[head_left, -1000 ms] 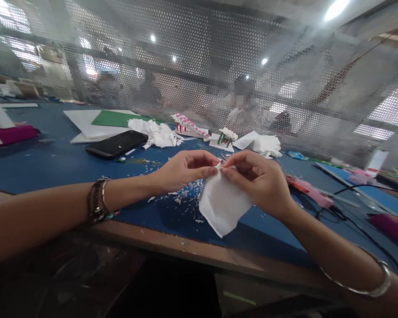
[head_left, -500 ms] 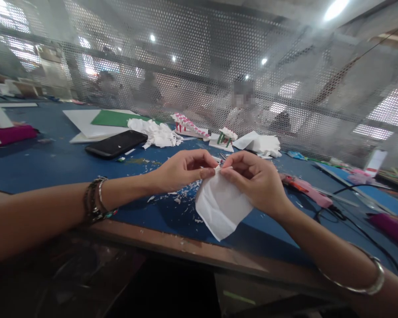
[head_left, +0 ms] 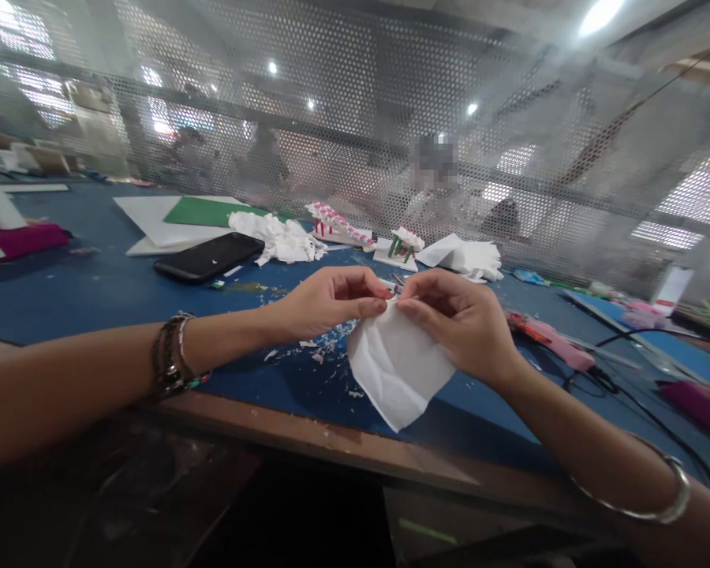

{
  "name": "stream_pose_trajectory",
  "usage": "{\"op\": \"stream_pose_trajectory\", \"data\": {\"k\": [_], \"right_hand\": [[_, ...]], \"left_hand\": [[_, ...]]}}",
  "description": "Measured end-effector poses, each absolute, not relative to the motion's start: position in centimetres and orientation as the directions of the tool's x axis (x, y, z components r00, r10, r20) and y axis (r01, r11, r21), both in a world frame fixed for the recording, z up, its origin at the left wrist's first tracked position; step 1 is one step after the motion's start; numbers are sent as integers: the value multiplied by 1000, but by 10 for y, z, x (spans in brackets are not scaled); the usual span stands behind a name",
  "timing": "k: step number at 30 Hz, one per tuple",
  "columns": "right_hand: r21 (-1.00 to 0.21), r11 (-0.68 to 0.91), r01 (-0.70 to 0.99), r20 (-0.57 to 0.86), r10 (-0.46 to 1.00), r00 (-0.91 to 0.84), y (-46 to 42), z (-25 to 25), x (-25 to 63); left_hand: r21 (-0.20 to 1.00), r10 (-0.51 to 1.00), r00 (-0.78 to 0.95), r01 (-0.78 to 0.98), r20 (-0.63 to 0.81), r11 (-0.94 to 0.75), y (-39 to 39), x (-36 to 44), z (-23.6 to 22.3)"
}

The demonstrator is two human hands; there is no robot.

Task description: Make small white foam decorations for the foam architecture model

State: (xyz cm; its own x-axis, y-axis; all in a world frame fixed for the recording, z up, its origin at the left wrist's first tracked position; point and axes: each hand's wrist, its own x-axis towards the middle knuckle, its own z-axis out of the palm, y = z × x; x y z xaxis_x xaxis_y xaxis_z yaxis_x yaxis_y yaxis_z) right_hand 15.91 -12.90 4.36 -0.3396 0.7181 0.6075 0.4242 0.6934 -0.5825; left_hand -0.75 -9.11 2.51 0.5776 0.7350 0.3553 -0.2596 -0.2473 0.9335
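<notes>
A thin white tissue [head_left: 399, 371] hangs from my fingertips over the front part of the blue table. My left hand [head_left: 337, 304] pinches its top edge between thumb and fingers. Close beside it, my right hand [head_left: 455, 319] grips the same edge, thumb toward the other thumb. The tissue's lower corner hangs near the wooden table edge, its surface lightly creased. Small white paper scraps [head_left: 325, 347] lie scattered on the tabletop behind and left of the tissue.
Beyond my left hand lie a black phone [head_left: 210, 256], a green sheet [head_left: 198, 211] and crumpled white tissue [head_left: 287, 238]. Two small models [head_left: 403, 246] stand at the back, by a perforated metal screen [head_left: 331, 102]. A pink glue gun [head_left: 553, 343] with a black cable lies right.
My hands keep their pinch on the tissue and have barely moved. Its lower end has swung very slightly to the right.
</notes>
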Motion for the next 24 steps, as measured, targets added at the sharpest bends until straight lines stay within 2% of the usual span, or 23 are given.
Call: {"op": "stream_pose_trajectory", "data": {"k": [10,17,24], "right_hand": [[-706,639,307,514,760,-398,-132,42,157],[-653,672,350,498,729,-471,-134,42,157],[-655,667,354,509,736,-446,-133,41,157]], "left_hand": [[945,608,735,-313,301,-90,-84,-12,19],[964,552,794,-256,253,-73,-83,-14,20],[965,569,786,-254,241,-58,-84,-11,17]]}}
